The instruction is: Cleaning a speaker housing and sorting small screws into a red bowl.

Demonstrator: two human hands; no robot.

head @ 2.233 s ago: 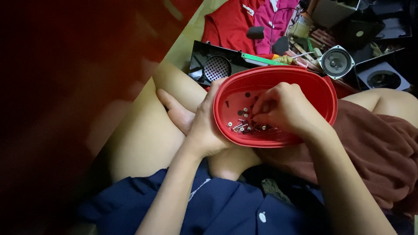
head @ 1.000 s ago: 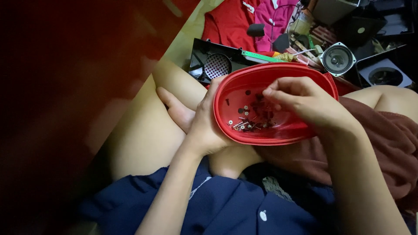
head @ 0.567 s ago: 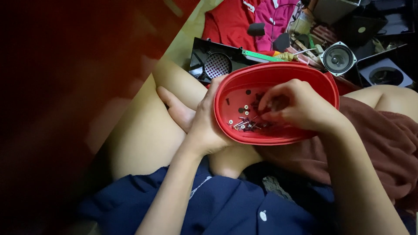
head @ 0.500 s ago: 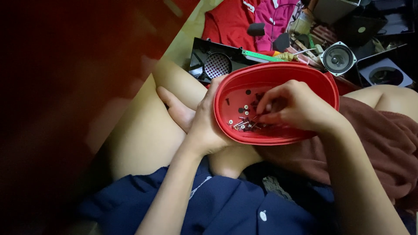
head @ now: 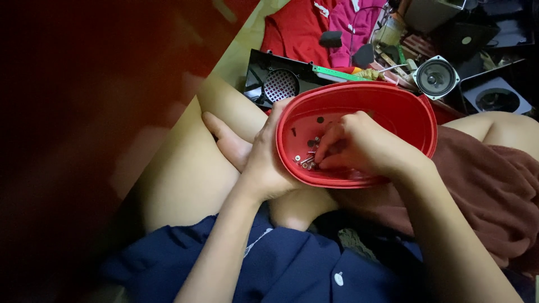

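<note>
A red oval plastic bowl (head: 393, 109) rests on my lap, with several small metal screws (head: 306, 160) lying in its bottom. My left hand (head: 266, 160) grips the bowl's left rim from outside, thumb over the edge. Inside the bowl, my right hand (head: 359, 146) has its fingertips bent down onto the screws. Whether it pinches one is hidden by the fingers.
Beyond the bowl lie a black panel with a round grille (head: 279, 84), a green circuit strip (head: 339, 73), a round speaker (head: 435, 77), red (head: 295, 28) and pink (head: 348, 22) cloths. A maroon towel (head: 494, 185) covers my right leg.
My right hand lifted toward the bowl's far rim, then came back down; its fingertips are again among the screws. The left hand and bowl stayed put.
</note>
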